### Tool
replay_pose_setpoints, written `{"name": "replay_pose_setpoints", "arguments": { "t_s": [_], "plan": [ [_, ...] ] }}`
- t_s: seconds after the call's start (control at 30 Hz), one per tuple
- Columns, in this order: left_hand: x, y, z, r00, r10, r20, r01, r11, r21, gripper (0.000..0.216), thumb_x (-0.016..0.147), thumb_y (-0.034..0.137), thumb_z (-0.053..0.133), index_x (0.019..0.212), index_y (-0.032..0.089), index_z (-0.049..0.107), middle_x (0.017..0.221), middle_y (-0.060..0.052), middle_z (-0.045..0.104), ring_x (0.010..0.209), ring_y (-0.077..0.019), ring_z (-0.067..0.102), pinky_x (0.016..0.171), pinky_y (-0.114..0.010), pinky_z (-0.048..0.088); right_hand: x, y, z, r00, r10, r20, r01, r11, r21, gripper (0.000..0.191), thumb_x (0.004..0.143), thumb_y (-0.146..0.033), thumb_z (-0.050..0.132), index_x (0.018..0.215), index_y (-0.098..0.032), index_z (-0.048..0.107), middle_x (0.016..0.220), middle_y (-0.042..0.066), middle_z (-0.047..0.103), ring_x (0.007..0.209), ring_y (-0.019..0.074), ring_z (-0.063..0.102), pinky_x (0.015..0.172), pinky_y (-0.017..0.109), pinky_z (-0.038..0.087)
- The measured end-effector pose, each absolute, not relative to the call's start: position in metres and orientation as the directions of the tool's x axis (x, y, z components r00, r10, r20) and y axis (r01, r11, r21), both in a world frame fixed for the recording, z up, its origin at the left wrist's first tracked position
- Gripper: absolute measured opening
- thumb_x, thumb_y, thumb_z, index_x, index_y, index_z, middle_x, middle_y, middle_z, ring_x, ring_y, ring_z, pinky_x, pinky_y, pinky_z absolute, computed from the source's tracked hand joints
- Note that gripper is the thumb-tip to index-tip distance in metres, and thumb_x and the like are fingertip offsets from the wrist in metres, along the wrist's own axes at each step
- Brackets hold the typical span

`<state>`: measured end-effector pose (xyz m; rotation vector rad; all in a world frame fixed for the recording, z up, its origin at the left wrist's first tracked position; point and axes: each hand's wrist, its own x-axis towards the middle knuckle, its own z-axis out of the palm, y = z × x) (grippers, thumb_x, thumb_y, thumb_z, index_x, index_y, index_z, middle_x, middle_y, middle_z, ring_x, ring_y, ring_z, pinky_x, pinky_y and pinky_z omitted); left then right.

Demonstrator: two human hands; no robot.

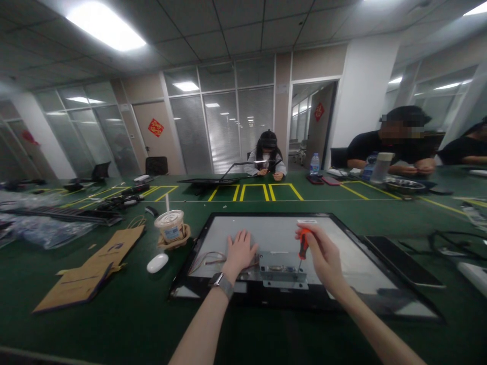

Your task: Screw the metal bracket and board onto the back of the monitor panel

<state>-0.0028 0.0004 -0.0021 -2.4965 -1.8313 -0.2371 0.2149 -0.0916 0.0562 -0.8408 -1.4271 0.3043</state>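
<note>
A flat display panel [353, 253] in a black frame lies face down on the green table in front of me. A metal bracket with connectors [283, 274] sits on its back, with a bundle of thin wires [207, 258] to its left. My left hand [240, 251] lies flat on the panel with fingers spread, beside the bracket; a watch is on that wrist. My right hand [323, 253] is closed round an orange-handled screwdriver [303, 244], held upright with its tip down on the bracket.
Left of the panel are a white mouse [157, 262], a lidded drink cup [170, 226], a flattened brown paper bag [89, 268] and plastic-wrapped parts [41, 230]. A dark tablet [403, 258] and cables lie at right. Other people sit across the table, with a water bottle [314, 164] near them.
</note>
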Motion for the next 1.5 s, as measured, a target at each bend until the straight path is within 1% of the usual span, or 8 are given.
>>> {"name": "replay_pose_setpoints", "arguments": {
  "t_s": [0.1,0.27,0.47,0.67,0.93,1.23,1.33,1.5],
  "plan": [
    [-0.002,0.001,-0.002,0.286,0.948,0.142,0.953,-0.297,0.062,0.057,0.098,0.044,0.025,0.145,0.015,0.038,0.155,-0.012,0.034,0.144,-0.0277,0.03,0.114,-0.06,0.023,0.215,-0.091,0.056,0.141,0.633,0.761,0.296,0.707,-0.643,0.022,0.099,-0.031,0.044,0.105,-0.025,0.064,0.088,0.004,0.064,0.08,0.0191,0.063,0.07,0.033,0.049],
    [-0.001,0.001,-0.003,0.288,0.947,0.145,0.953,-0.299,0.06,0.058,0.098,0.045,0.025,0.145,0.014,0.038,0.155,-0.012,0.034,0.144,-0.0281,0.03,0.113,-0.062,0.024,0.214,-0.093,0.062,0.134,0.551,0.824,0.398,0.732,-0.554,0.01,0.091,-0.028,0.059,0.093,-0.025,0.068,0.09,0.003,0.059,0.084,0.0205,0.059,0.075,0.035,0.045],
    [-0.002,0.001,-0.002,0.295,0.945,0.143,0.951,-0.305,0.05,0.058,0.098,0.045,0.023,0.146,0.015,0.037,0.155,-0.013,0.034,0.144,-0.028,0.029,0.113,-0.061,0.024,0.214,-0.094,0.064,0.144,0.574,0.806,0.409,0.707,-0.577,0.014,0.093,-0.029,0.055,0.097,-0.024,0.067,0.077,0.001,0.055,0.07,0.0183,0.055,0.066,0.034,0.044],
    [-0.001,0.0,0.0,0.293,0.948,0.121,0.953,-0.3,0.039,0.057,0.099,0.044,0.023,0.147,0.017,0.035,0.155,-0.013,0.034,0.145,-0.0288,0.028,0.113,-0.06,0.024,0.214,-0.095,0.064,0.189,0.569,0.8,0.42,0.69,-0.59,0.018,0.092,-0.034,0.056,0.104,-0.025,0.066,0.082,0.003,0.06,0.074,0.0199,0.059,0.069,0.036,0.047],
    [0.001,-0.003,0.006,0.285,0.952,0.115,0.956,-0.291,0.043,0.056,0.098,0.043,0.024,0.146,0.017,0.036,0.155,-0.013,0.034,0.144,-0.0281,0.029,0.114,-0.059,0.023,0.214,-0.093,0.062,0.184,0.527,0.83,0.427,0.718,-0.55,0.007,0.088,-0.03,0.063,0.09,-0.025,0.068,0.086,0.004,0.058,0.082,0.022,0.058,0.073,0.038,0.047],
    [0.0,-0.003,0.006,0.289,0.95,0.115,0.954,-0.296,0.045,0.057,0.098,0.044,0.022,0.146,0.017,0.036,0.155,-0.012,0.033,0.144,-0.0279,0.029,0.113,-0.06,0.024,0.21,-0.1,0.066,0.128,0.567,0.814,0.396,0.723,-0.566,0.02,0.096,-0.029,0.046,0.101,-0.024,0.065,0.086,0.005,0.062,0.078,0.0208,0.061,0.069,0.036,0.049],
    [0.0,-0.002,0.004,0.29,0.95,0.112,0.954,-0.296,0.042,0.057,0.098,0.045,0.023,0.147,0.018,0.035,0.156,-0.012,0.033,0.144,-0.0287,0.028,0.113,-0.06,0.024,0.213,-0.101,0.069,0.022,0.562,0.827,0.433,0.74,-0.515,0.02,0.094,-0.028,0.05,0.104,-0.025,0.066,0.095,0.006,0.063,0.088,0.0229,0.061,0.077,0.039,0.049],
    [-0.001,-0.001,0.003,0.291,0.95,0.109,0.954,-0.297,0.041,0.057,0.098,0.045,0.024,0.148,0.018,0.033,0.156,-0.012,0.032,0.145,-0.0292,0.027,0.114,-0.06,0.023,0.216,-0.096,0.073,-0.036,0.573,0.819,0.488,0.725,-0.485,0.024,0.092,-0.028,0.054,0.112,-0.025,0.065,0.088,0.005,0.062,0.079,0.0215,0.061,0.072,0.037,0.051]
  ]
}}
